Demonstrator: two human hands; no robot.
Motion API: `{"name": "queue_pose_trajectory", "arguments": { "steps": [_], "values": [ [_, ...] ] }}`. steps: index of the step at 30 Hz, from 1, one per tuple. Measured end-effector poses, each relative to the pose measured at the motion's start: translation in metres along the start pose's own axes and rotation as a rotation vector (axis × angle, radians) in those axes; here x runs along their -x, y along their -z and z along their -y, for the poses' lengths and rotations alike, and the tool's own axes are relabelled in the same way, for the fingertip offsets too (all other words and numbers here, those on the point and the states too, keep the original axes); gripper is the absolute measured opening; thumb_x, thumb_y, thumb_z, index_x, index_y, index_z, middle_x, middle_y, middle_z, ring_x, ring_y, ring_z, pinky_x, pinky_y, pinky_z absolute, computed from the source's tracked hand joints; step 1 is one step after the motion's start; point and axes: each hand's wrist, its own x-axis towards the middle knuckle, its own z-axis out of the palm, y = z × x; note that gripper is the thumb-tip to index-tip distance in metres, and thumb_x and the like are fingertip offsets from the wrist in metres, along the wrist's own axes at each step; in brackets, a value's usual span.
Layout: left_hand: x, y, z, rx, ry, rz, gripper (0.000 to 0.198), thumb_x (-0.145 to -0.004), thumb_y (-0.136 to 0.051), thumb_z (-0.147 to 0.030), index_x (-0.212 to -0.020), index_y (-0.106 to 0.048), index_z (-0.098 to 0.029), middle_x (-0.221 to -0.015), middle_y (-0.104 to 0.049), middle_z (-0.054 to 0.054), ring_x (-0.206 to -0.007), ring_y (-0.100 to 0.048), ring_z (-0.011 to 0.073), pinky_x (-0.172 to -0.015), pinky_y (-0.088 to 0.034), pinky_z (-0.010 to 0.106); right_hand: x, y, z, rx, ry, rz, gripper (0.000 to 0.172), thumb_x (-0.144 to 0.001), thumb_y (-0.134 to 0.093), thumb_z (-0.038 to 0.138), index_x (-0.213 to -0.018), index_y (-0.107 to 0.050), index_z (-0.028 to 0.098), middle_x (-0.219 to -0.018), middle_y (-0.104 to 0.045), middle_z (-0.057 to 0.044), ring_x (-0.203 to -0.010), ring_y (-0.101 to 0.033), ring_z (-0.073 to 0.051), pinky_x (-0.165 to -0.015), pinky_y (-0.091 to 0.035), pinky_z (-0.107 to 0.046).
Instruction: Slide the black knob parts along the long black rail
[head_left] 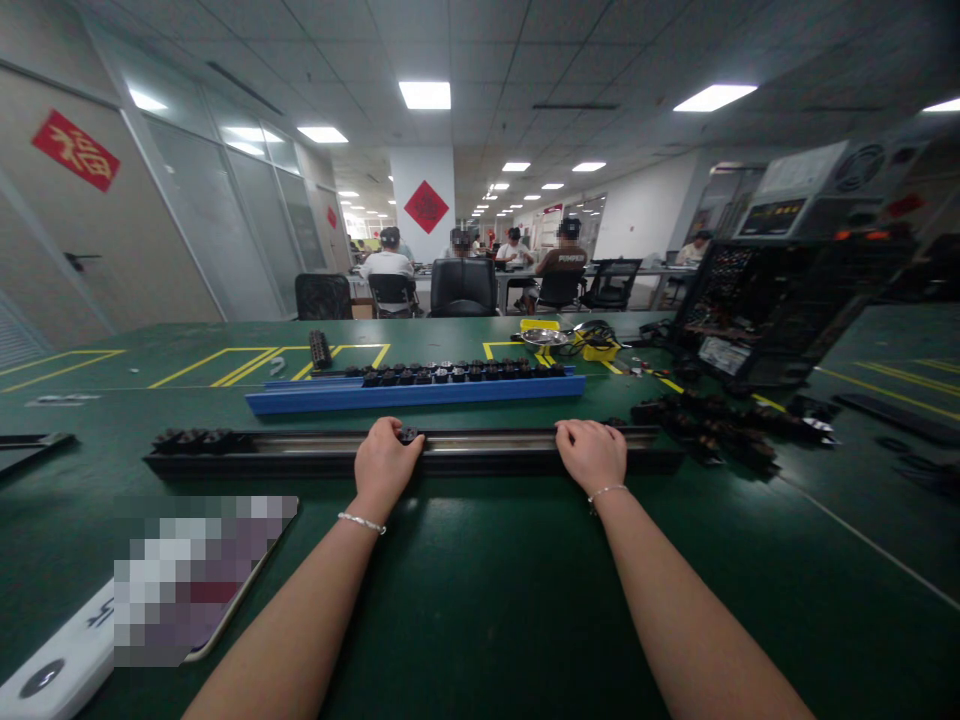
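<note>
A long black rail (480, 462) with a shiny metal strip inside lies crosswise on the green table. My left hand (384, 466) is over its middle, with thumb and fingers closed around a small black part (410, 435) in the channel. Further right, my right hand (594, 456) rests at the rail with its fingers curled; what they hold, if anything, is hidden. Several black parts (202, 440) sit in the rail's left end. Behind it stands a blue rail (420, 394) with a row of similar black parts (465, 372).
At the right are loose black parts (720, 425) and an opened computer case (772, 310) with a power supply (832, 190) on top. A metal dish (546, 338) and a yellow container (598, 346) stand behind. A phone (225, 600) lies front left. People sit beyond the table.
</note>
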Motion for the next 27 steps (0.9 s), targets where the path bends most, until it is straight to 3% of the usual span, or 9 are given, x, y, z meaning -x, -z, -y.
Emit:
{"name": "queue_pose_trajectory", "arguments": {
  "steps": [27],
  "values": [
    [0.0028,0.0019,-0.0077,0.041,0.0,0.06,0.038,-0.072,-0.064,-0.047,-0.098,-0.054,-0.021,-0.097,-0.065,0.006,-0.089,-0.062,0.0212,-0.073,-0.045,0.03,-0.0003,0.0026,0.0011,0.009,0.008,0.013,0.033,-0.087,-0.037,0.031,-0.084,-0.071,0.028,-0.098,-0.07,0.001,-0.092,-0.055,-0.017,-0.086,-0.026,-0.035]
  ]
}}
